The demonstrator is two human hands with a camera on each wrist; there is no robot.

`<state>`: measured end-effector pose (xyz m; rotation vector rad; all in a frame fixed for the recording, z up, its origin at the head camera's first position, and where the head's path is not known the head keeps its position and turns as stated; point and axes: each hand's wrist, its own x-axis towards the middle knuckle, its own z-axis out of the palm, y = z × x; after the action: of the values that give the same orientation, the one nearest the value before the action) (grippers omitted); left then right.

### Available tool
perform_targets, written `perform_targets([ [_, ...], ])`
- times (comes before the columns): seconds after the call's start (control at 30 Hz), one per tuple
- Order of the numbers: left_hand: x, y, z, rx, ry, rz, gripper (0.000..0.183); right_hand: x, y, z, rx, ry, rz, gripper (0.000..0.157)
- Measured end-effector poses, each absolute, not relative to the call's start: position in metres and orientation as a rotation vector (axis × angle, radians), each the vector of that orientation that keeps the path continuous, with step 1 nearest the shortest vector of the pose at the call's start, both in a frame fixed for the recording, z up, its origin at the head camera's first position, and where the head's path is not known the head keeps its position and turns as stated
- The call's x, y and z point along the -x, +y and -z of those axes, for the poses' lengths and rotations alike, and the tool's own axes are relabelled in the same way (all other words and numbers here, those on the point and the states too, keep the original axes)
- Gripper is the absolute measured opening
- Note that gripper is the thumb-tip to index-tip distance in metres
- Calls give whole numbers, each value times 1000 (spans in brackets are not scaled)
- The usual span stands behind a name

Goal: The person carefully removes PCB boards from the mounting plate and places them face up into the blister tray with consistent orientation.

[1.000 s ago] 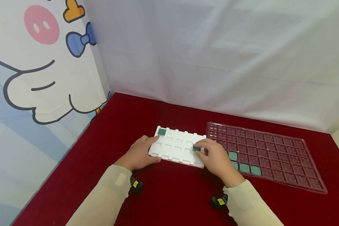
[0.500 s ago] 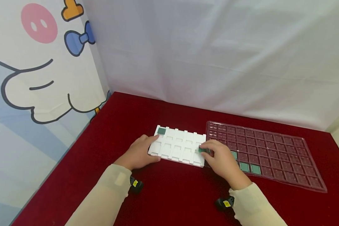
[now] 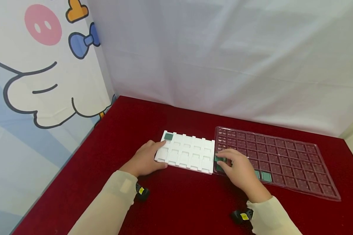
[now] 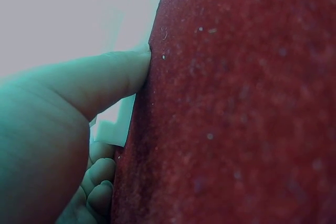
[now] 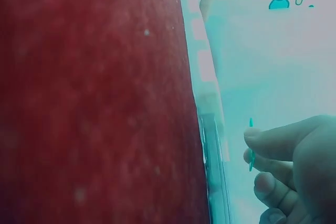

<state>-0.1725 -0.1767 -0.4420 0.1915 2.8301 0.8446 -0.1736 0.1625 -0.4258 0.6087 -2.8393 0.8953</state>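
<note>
My left hand [image 3: 147, 157] grips the left end of a white slotted tray [image 3: 183, 160], its thumb along the front edge in the left wrist view. One green square chip [image 3: 168, 136] sits in that tray's far left slot. Between thumb and fingers, my right hand [image 3: 239, 169] pinches another green chip [image 5: 251, 150], seen edge-on and raised in the right wrist view. That hand is over the left part of a clear plastic compartment tray [image 3: 291, 163]. Green chips [image 3: 266, 176] lie in its front row, some partly hidden by the hand.
Both trays lie side by side, nearly touching, on a dark red cloth [image 3: 176, 202]. A white curtain [image 3: 223, 65] hangs behind. At the left stands a cartoon-printed sheet [image 3: 47, 78].
My right hand has lifted away from the white tray's right end and moved right over the clear tray, carrying the chip. The left hand has stayed in place.
</note>
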Motion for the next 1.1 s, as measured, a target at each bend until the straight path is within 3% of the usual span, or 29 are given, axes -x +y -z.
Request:
perform_targets([
  [1.1,171,-175,439,-176,2823,-849,89,167,200,424,-502,-2853,-824,24],
])
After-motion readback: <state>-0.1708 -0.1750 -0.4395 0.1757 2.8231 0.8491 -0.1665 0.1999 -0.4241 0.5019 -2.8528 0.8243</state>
